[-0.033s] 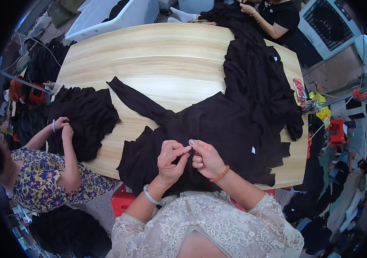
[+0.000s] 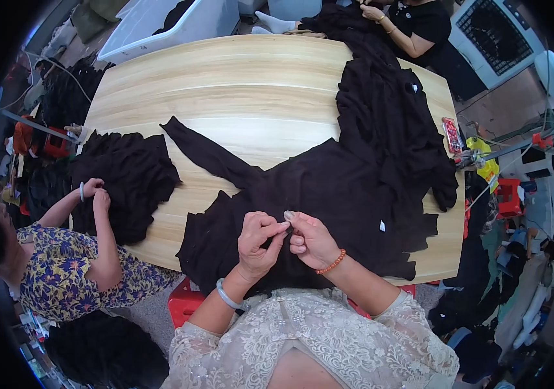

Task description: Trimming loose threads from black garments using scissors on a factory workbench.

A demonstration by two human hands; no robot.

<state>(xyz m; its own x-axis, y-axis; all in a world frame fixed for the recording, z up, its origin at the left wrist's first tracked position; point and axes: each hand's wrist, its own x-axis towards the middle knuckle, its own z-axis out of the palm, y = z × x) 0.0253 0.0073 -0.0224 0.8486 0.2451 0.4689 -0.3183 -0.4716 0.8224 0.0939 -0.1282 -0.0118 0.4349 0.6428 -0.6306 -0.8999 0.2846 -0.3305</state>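
My left hand [image 2: 259,241] and my right hand [image 2: 310,241] meet fingertip to fingertip in front of me, both closed in a pinch. Between the tips is a small dark bit of cloth, apparently part of the black knit garment [image 2: 319,185] beneath them; its exact edge is hard to make out. The garment lies spread over the near half of the wooden table [image 2: 218,84], one sleeve [image 2: 209,152] stretching to the upper left. A small white tag [image 2: 382,225] shows on the dark cloth to the right of my hands.
More black garments [image 2: 387,104] are heaped along the table's right side. At left, a co-worker's hands [image 2: 97,189] work over another black pile [image 2: 128,168]. Another person [image 2: 413,29] sits at the far right. A white bin [image 2: 186,32] stands beyond the far edge.
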